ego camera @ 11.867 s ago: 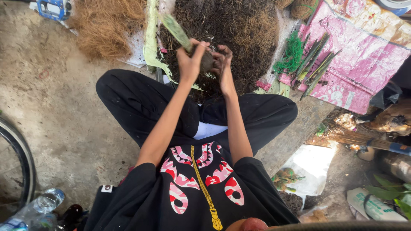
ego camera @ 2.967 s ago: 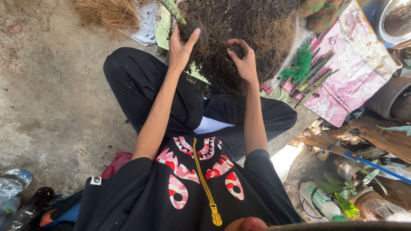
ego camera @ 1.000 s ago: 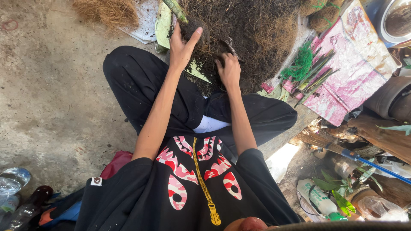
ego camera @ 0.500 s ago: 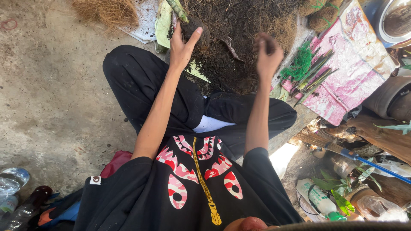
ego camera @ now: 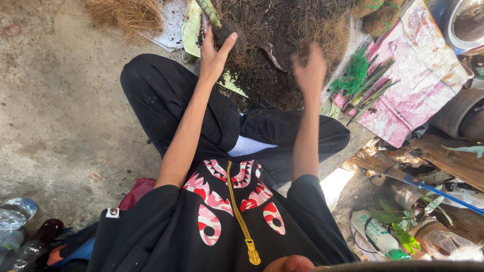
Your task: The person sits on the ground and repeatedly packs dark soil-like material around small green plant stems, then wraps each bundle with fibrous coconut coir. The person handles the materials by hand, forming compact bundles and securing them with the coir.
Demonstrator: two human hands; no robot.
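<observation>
soil ball (ego camera: 229, 36) around a green stem (ego camera: 207, 10) sits at twelve o'clock from us, at the near edge of the dark soil heap (ego camera: 282, 45) on the floor. our left hand (ego camera: 216, 53) wraps it from below, fingers closed against the clump, the stem's long axis running up toward eleven o'clock. our right hand (ego camera: 308, 68) hangs blurred at one o'clock, fingers bunched, apart from the ball; whether it holds soil we cannot tell. green cuttings (ego camera: 370, 88) lie on pink paper (ego camera: 413, 75) at two o'clock.
</observation>
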